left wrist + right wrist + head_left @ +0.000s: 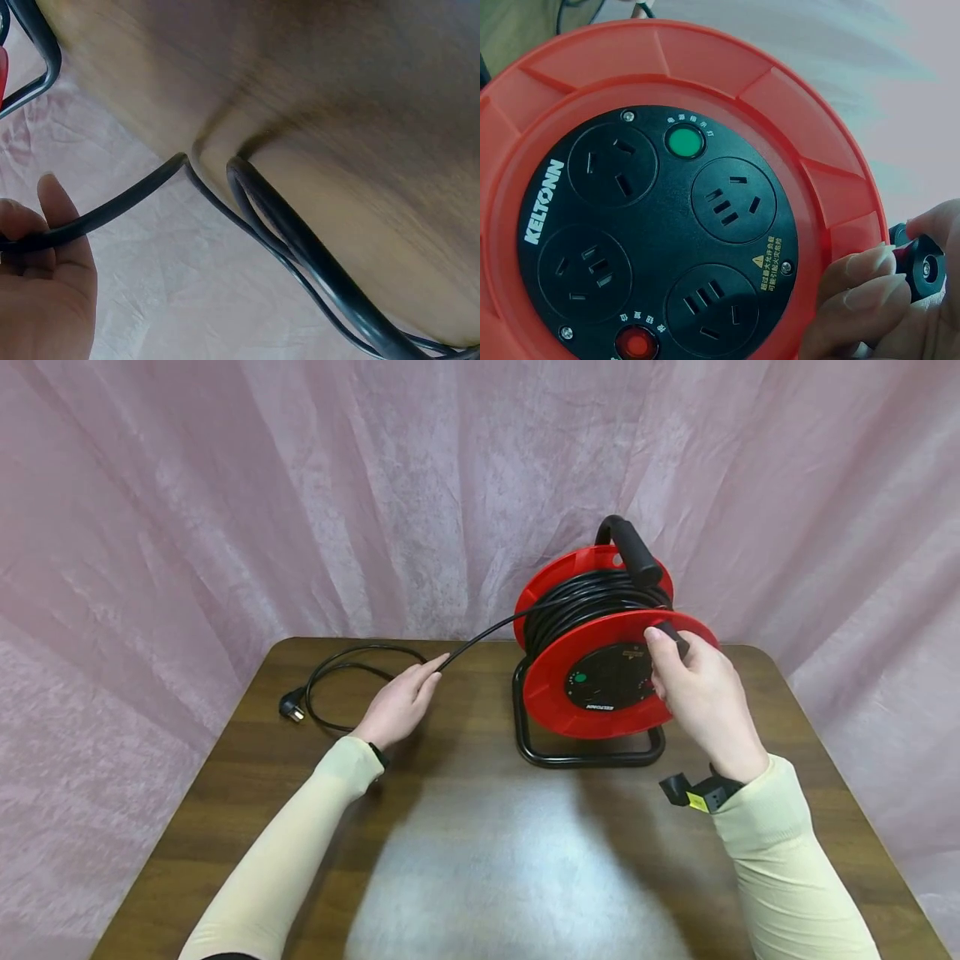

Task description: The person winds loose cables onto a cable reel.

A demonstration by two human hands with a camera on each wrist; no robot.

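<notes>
a red cable reel (607, 672) stands upright on its black frame (588, 761) toward the back right of a wooden desk (465, 877), a person's right hand (708, 697) gripping the small black knob (925, 267) on its face. the left hand (400, 703) pinches the black cable (486, 632) leading off the reel; its plug (291, 703) lies at the desk's left, beside a loose loop. a pink curtain (360, 485) hangs behind.

In the head view, the table (517, 860) is backed by the curtain (375, 485); the cable reel (600, 635) is set right of centre on it, topped by the carry handle (636, 553). The plug (292, 703) is placed at left. Between these, the cable (482, 636) is held by the left hand (401, 702); at the reel's right, the knob (678, 642) is gripped by the right hand (701, 697)
</notes>
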